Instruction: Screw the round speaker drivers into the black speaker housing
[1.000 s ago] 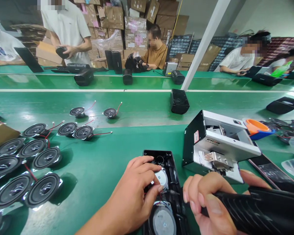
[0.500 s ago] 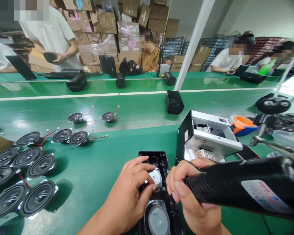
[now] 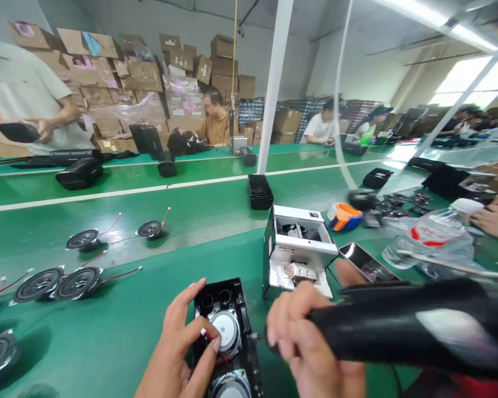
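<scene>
A black open speaker housing (image 3: pixel 224 296) lies on the green bench in front of me, with two round silver-backed speaker drivers (image 3: pixel 226 327) set in it. My left hand (image 3: pixel 178 345) rests on the housing's left side, thumb and forefinger pinching a small white connector on red wire beside the upper driver. My right hand (image 3: pixel 311 342) is wrapped round a thick black electric screwdriver (image 3: pixel 398 326) lying almost level, its thin bit pointing left at the housing's right edge.
A white and black screw feeder box (image 3: pixel 299 249) stands just behind the housing. Loose speaker drivers (image 3: pixel 78 282) with red wires lie at left. An orange and blue cup (image 3: pixel 345 216), a plastic bottle (image 3: pixel 431 235) and a neighbour's hand (image 3: pixel 493 218) are at right. People work behind the belt.
The view has tilted up and swung right. My left hand moved from the upper driver to the housing's left edge and now pinches a connector. The screwdriver stays level in my right hand.
</scene>
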{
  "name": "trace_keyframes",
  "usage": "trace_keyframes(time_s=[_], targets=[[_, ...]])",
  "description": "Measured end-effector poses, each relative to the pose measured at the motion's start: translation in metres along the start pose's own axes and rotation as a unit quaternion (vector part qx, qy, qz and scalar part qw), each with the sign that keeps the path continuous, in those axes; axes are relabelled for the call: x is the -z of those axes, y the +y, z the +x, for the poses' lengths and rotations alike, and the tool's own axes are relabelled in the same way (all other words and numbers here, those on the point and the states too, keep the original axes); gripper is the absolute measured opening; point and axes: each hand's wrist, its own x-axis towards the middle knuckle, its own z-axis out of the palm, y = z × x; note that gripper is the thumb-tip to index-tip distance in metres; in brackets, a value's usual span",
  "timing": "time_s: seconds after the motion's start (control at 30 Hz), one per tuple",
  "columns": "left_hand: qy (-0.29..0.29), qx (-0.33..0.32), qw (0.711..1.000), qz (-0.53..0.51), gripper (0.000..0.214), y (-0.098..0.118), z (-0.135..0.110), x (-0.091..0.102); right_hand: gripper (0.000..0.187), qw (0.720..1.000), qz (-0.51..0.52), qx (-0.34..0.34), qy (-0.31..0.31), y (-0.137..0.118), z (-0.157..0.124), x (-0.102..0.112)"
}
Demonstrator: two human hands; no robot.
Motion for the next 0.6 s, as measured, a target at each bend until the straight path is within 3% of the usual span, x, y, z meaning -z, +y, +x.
trace_keyframes(time_s=[0.13,0.23,0.33,0.47,0.6], targets=[[-0.007,0.028,0.999,-0.038,0.035,0.002,0.0,-0.004,0.056,0.99,-0.084,0.102,0.054,-0.026,0.041,0.023],[-0.009,0.029,0.999,-0.038,0.036,0.001,0.0,-0.004,0.056,0.976,-0.153,0.153,0.035,-0.023,0.059,0.043],[-0.009,0.03,0.999,-0.039,0.036,-0.001,-0.001,-0.004,0.052,0.977,-0.165,0.136,-0.002,-0.013,0.064,0.051],[-0.016,0.041,0.998,-0.049,0.035,-0.001,-0.002,-0.003,0.051,0.978,-0.178,0.109,0.022,-0.011,0.065,0.046],[-0.034,0.054,0.996,-0.061,0.038,0.0,-0.002,-0.002,0.047,0.987,-0.155,0.008,0.033,-0.022,0.059,0.038]])
